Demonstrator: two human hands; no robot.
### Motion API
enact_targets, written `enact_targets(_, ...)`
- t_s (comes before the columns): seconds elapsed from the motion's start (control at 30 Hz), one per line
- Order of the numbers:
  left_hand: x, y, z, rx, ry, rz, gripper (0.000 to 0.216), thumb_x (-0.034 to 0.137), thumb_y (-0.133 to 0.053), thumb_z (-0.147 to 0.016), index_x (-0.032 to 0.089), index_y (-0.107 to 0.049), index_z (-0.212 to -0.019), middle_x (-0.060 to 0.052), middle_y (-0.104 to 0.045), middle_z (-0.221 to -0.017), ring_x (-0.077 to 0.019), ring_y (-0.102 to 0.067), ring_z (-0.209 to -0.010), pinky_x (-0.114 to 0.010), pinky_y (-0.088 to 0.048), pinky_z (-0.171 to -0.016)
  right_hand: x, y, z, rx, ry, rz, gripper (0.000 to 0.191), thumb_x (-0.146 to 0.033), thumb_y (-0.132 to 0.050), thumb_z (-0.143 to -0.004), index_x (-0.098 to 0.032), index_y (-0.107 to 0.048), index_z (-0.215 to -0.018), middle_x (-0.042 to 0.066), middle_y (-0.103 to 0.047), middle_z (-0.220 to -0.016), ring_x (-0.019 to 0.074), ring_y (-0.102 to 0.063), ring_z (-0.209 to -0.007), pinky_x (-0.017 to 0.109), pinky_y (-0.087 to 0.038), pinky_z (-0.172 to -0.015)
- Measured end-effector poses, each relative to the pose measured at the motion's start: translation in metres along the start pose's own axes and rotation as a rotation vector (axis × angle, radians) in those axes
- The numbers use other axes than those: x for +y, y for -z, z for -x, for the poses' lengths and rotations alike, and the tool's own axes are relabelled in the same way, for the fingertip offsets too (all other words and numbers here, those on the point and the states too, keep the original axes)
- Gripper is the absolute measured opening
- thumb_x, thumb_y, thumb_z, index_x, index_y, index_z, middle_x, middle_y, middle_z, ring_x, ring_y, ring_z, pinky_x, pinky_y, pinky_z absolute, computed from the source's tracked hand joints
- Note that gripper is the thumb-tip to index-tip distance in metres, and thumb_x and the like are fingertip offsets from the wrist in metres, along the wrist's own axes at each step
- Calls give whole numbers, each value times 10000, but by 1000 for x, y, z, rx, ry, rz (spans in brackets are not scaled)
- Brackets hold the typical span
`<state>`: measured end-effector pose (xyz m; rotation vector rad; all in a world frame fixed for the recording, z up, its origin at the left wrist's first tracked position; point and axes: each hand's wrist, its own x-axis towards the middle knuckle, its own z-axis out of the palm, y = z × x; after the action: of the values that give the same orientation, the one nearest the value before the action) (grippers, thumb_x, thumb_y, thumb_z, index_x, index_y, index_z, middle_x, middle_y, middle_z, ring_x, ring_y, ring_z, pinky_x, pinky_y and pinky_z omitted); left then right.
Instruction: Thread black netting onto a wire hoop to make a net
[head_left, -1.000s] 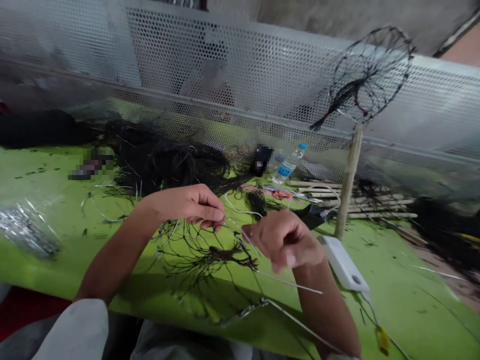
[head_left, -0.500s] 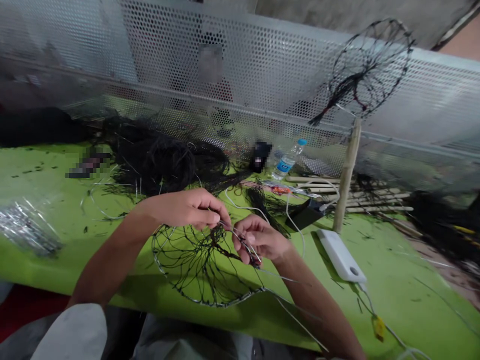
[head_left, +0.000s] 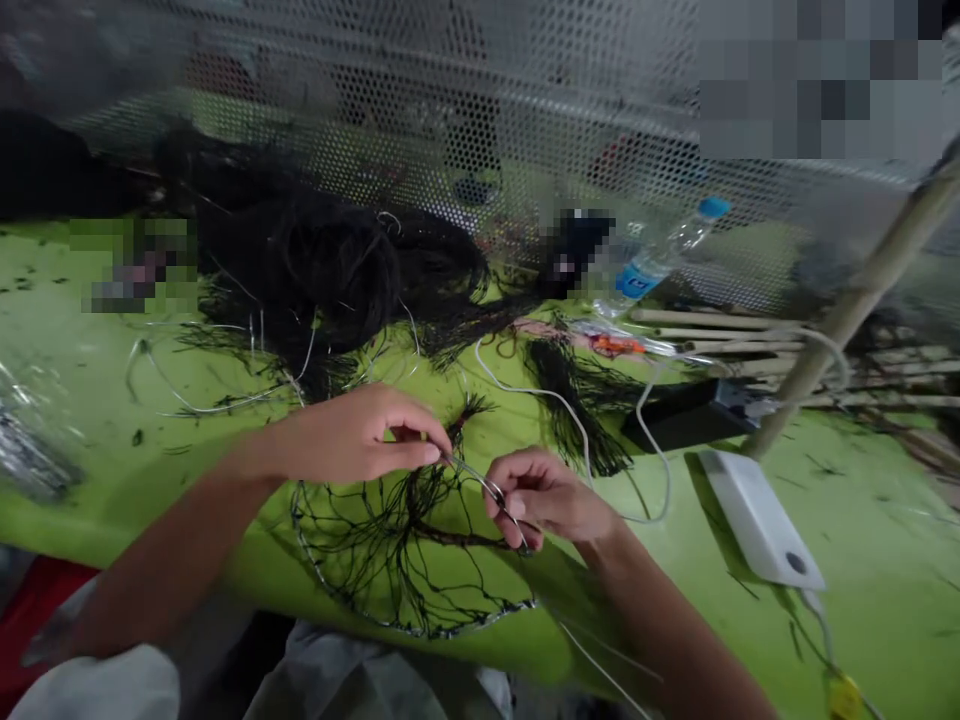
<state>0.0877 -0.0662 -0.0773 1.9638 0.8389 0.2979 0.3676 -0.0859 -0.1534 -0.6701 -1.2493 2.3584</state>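
Observation:
A wire hoop filled with a tree of black twisted wire (head_left: 397, 560) lies at the near edge of the green table (head_left: 862, 520). My left hand (head_left: 352, 435) is closed in a pinch on the thin silver wire (head_left: 474, 478) at the hoop's upper rim. My right hand (head_left: 544, 495) is closed too, pinching the same silver wire a short way to the right, where it meets the black strands. The wire runs tilted between the two hands.
A heap of black wire (head_left: 337, 270) lies behind the hands. A water bottle (head_left: 652, 262) lies by the perforated metal screen (head_left: 420, 100). A white power bank (head_left: 757, 520), a black box (head_left: 679, 420), bamboo sticks (head_left: 720, 335) and an upright pole (head_left: 847, 310) are at the right.
The view has dropped and moved closer. My right hand came in from the right to pinch the wire near my left hand, and the hoop now lies flatter on the table edge.

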Motion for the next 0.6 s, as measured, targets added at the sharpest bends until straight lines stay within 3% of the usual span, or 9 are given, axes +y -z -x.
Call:
enact_targets(0.13,5,-12,-3,116,-21,-123,224,363,-599,-1031,212,-762,-1055,-17,-778,-1007,-159,-682,-907,-286,-448,-834,4,1,-3,-3,-43,-46,318,-408,-842,-847,-107,-744,-877,28,-743,-653,40,-529,-387,140,-404,-372)
enact_targets(0.3,5,-29,-10,140,-2,-195,187,323,-571,-1050,228,-722,-992,34,-724,-916,-117,-643,-808,-272,-411,-746,9,0,-7,-22,-87,-98,293,-386,-817,-878,-105,-738,-911,18,-740,-677,39,-545,-410,141,-412,-383)
enact_targets(0.47,-4,-41,-13,29,-104,-411,160,278,-509,-1072,224,-646,-1010,21,-653,-924,-140,-597,-761,-312,-382,-700,10,1,-10,35,-91,-87,299,-399,-787,-905,-109,-719,-894,-1,-703,-662,42,-531,-439,153,-398,-401)
enact_targets(0.6,-13,-44,-17,9,-75,-392,155,271,-501,-1078,229,-632,-1005,26,-630,-915,-119,-601,-725,-292,-389,-661,9,5,-12,97,-103,-34,322,-430,-770,-912,-117,-706,-875,4,-700,-666,44,-510,-460,162,-394,-425)
